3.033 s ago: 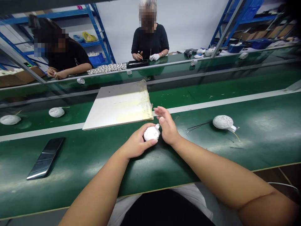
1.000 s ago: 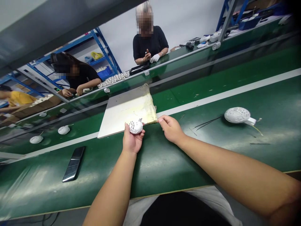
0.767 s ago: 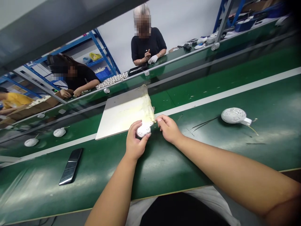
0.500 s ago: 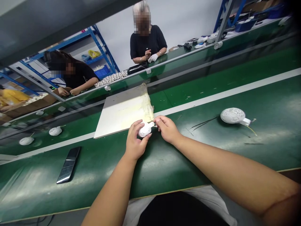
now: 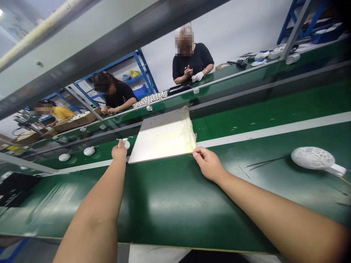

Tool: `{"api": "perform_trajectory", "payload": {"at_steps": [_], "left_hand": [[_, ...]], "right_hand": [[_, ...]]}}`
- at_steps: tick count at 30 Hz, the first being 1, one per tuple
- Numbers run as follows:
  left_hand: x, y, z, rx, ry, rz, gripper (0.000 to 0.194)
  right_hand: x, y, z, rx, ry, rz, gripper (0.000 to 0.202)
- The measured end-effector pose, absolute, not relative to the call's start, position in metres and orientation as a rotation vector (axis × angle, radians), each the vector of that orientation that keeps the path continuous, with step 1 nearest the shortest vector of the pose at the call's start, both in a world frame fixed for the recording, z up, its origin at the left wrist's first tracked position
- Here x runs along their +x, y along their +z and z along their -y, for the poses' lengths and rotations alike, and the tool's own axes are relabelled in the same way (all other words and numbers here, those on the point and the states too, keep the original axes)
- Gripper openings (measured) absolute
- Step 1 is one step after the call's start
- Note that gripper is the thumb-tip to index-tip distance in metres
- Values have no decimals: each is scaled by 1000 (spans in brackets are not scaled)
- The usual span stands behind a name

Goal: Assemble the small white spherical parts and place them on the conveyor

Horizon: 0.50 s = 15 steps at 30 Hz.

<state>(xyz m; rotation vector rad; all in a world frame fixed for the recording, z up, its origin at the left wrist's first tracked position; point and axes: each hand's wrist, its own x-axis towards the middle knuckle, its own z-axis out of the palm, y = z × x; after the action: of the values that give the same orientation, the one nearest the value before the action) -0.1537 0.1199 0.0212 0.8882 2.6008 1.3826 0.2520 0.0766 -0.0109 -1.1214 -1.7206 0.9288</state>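
My left hand (image 5: 119,152) reaches forward to the far side of the green surface, its fingers closed on a white egg-shaped perforated shell (image 5: 126,143) with thin pale wires. My fingers hide part of that shell. The pale board (image 5: 161,137) lies to its right, its right edge crusted with yellowish residue. My right hand (image 5: 208,163) is at the board's near right corner, thumb and forefinger pinched together. Whatever is between those fingertips is too small to make out.
Similar white shells (image 5: 89,151) lie far left, and a larger-looking one (image 5: 312,157) with a stem lies at right. A black object (image 5: 16,188) sits at the left edge. Several co-workers (image 5: 192,62) work beyond the metal frame, and a grey beam (image 5: 109,40) crosses overhead.
My left hand has carried the white shell away from my right hand, forward and left past the board. My right hand stays pinched by the board's corner. The view has shifted; the phone no longer shows.
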Motion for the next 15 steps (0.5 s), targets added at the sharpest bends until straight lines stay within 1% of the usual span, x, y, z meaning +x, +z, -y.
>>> {"api": "perform_trajectory", "payload": {"at_steps": [3, 6, 8, 11, 13, 15], "left_hand": [[-173, 17, -112, 805, 1145, -2717, 39], [-164, 17, -108, 922, 1059, -2740, 44], [-147, 30, -102, 1113, 1068, -2708, 46], [-110, 78, -73, 1552, 1105, -2512, 53], [-84, 120, -39, 1979, 1163, -2181, 61], [-66, 159, -1, 2235, 1262, -1775, 68]], "right_hand": [[253, -11, -77, -1133, 905, 1764, 21], [256, -14, -78, -1137, 910, 1743, 20], [258, -17, -78, -1122, 898, 1749, 18], [260, -13, -69, -1108, 761, 1823, 15], [261, 3, -52, -1045, 625, 1876, 15], [262, 32, -23, -867, 544, 1935, 13]]}}
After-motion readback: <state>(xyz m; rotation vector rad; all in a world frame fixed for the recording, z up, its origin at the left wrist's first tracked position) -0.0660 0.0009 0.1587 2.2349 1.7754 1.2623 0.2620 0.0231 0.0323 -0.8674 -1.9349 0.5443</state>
